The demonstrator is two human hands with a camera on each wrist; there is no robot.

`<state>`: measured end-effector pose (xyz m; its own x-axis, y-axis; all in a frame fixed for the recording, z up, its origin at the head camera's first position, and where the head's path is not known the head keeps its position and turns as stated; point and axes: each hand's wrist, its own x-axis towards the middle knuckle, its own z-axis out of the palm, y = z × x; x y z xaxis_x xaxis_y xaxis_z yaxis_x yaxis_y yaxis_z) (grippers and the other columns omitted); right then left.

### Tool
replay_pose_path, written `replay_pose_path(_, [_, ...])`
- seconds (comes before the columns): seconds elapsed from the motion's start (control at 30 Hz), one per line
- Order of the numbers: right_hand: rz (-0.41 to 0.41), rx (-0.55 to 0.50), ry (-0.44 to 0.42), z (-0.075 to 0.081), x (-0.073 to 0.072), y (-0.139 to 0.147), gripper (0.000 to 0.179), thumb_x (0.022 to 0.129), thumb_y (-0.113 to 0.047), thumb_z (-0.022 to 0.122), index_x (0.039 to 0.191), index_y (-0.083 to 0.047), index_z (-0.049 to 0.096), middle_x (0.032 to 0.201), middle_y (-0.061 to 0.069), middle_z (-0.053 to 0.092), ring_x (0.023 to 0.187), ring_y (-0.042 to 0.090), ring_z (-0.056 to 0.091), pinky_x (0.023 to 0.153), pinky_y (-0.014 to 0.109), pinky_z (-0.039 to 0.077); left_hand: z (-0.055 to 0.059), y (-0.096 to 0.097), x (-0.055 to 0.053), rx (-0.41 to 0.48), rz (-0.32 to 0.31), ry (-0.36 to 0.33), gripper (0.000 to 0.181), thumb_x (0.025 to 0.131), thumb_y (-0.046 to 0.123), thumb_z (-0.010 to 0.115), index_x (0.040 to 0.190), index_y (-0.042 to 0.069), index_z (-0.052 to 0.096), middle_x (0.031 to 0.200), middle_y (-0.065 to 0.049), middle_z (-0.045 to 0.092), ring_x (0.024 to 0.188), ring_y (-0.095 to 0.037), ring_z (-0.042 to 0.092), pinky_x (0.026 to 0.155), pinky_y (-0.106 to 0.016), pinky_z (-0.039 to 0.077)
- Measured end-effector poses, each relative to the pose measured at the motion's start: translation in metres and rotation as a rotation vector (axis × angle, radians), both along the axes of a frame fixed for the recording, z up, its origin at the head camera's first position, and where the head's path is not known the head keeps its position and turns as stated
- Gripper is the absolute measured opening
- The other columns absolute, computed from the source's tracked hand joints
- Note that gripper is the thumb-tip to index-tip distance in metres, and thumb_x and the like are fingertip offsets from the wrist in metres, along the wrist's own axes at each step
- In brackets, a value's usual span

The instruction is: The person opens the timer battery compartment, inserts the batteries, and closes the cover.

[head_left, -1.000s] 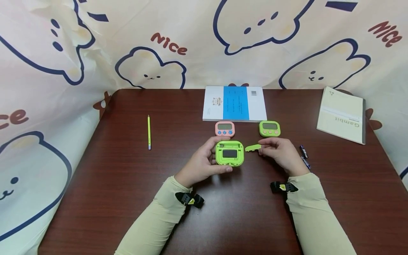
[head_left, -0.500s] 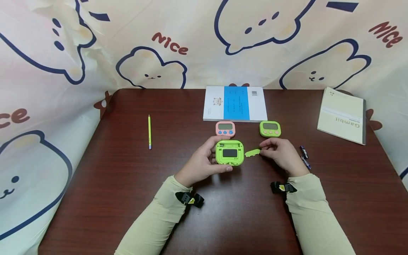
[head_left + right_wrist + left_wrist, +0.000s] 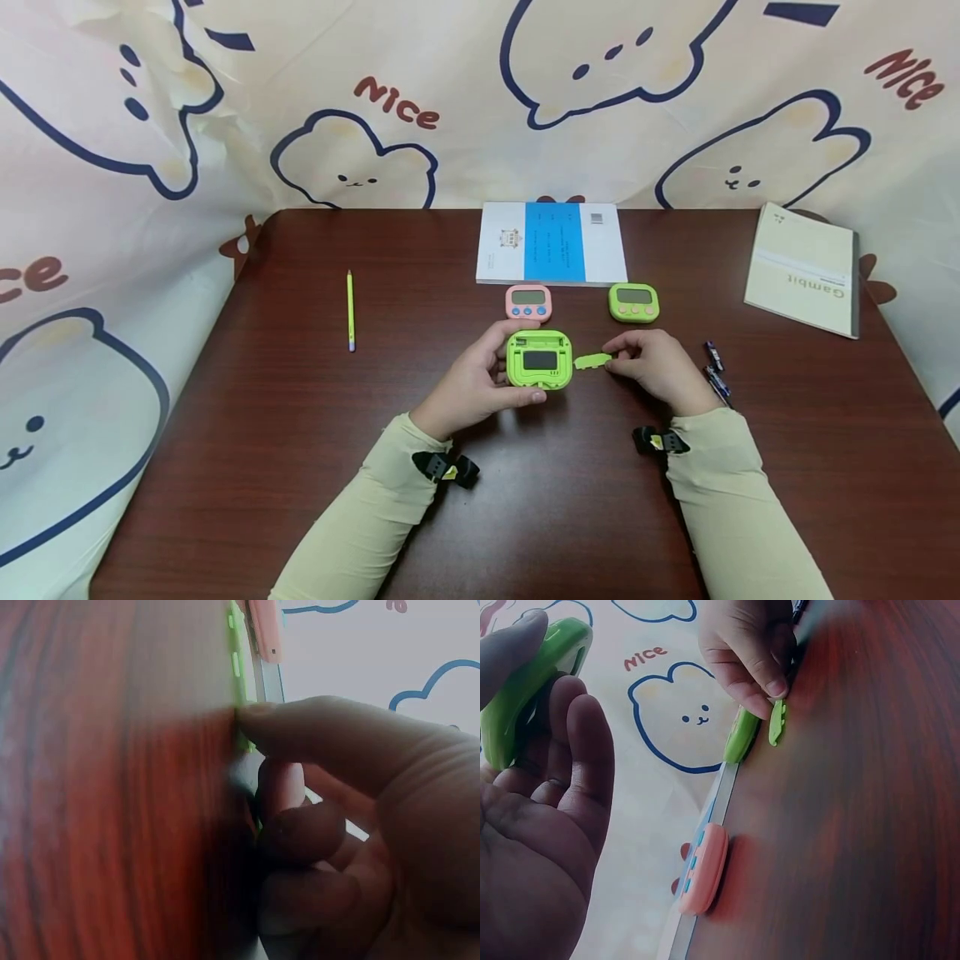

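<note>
My left hand [image 3: 477, 379] grips a green digital timer [image 3: 539, 360], its back turned up toward the head camera and its battery slot uncovered. Just to the right, my right hand [image 3: 652, 367] pinches a small green battery cover [image 3: 592, 361] by one end, apart from the timer. In the left wrist view the timer [image 3: 532, 694] sits between thumb and fingers, and the cover [image 3: 778, 724] hangs from the other hand's fingertips. The right wrist view shows the thumb on the cover's edge [image 3: 238, 660]. Two dark batteries [image 3: 716, 375] lie beside my right wrist.
Behind my hands stand a pink timer [image 3: 528, 302] and another green timer [image 3: 633, 303]. A white and blue book [image 3: 551, 243] lies at the table's back edge. A pale notebook [image 3: 802, 271] is at the right, a yellow-green pencil [image 3: 350, 311] at the left.
The battery cover has turned flatter and dropped slightly in my right fingers, shifting a little left. My left hand and the timer have stayed nearly still.
</note>
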<state>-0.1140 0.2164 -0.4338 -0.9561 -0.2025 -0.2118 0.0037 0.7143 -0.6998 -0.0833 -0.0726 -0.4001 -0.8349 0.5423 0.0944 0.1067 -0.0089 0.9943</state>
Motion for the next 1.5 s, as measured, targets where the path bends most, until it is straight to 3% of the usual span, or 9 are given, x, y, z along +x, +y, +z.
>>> replay_pose_path(0.43, [-0.062, 0.006, -0.006, 0.005, 0.002, -0.004, 0.022, 0.09, -0.014, 0.074, 0.108, -0.003, 0.073, 0.082, 0.004, 0.064, 0.073, 0.018, 0.054, 0.068, 0.032, 0.043, 0.001, -0.003, 0.0, -0.004, 0.006, 0.003, 0.082, 0.079, -0.004, 0.083, 0.147, 0.016, 0.042, 0.123, -0.012, 0.067, 0.102, -0.022, 0.069, 0.084, -0.035, 0.059])
replay_pose_path(0.67, [-0.092, -0.004, 0.066, 0.017, 0.01, -0.002, 0.024, 0.091, -0.018, 0.074, 0.109, -0.003, 0.072, 0.083, 0.005, 0.064, 0.071, 0.019, 0.054, 0.063, 0.03, 0.043, 0.002, -0.003, 0.0, 0.003, -0.006, 0.017, 0.083, 0.081, -0.002, 0.082, 0.15, 0.011, 0.038, 0.126, -0.012, 0.065, 0.103, -0.022, 0.069, 0.084, -0.035, 0.059])
replay_pose_path(1.03, [-0.127, 0.167, 0.167, 0.031, 0.013, 0.058, 0.026, 0.094, -0.028, 0.071, 0.108, -0.006, 0.073, 0.086, 0.005, 0.068, 0.076, 0.022, 0.058, 0.067, 0.033, 0.046, 0.004, -0.006, -0.002, 0.013, -0.007, 0.032, 0.08, 0.082, -0.002, 0.081, 0.148, 0.012, 0.039, 0.123, -0.01, 0.066, 0.101, -0.021, 0.07, 0.083, -0.033, 0.059])
replay_pose_path(1.27, [-0.068, 0.276, 0.074, 0.027, 0.003, 0.102, 0.034, 0.095, -0.031, 0.069, 0.112, -0.001, 0.069, 0.09, 0.007, 0.067, 0.081, 0.025, 0.059, 0.067, 0.034, 0.046, 0.004, -0.005, -0.001, 0.015, -0.018, 0.035, 0.08, 0.082, -0.002, 0.081, 0.149, 0.009, 0.038, 0.124, -0.01, 0.066, 0.101, -0.021, 0.069, 0.082, -0.031, 0.059])
replay_pose_path(1.5, [-0.001, 0.341, 0.0, 0.028, -0.003, 0.115, 0.032, 0.091, -0.023, 0.071, 0.11, 0.003, 0.068, 0.095, 0.016, 0.068, 0.084, 0.029, 0.062, 0.068, 0.04, 0.05, 0.006, -0.004, 0.0, 0.013, -0.017, 0.034, 0.081, 0.081, -0.002, 0.081, 0.148, 0.015, 0.04, 0.124, -0.011, 0.066, 0.102, -0.021, 0.069, 0.083, -0.033, 0.059])
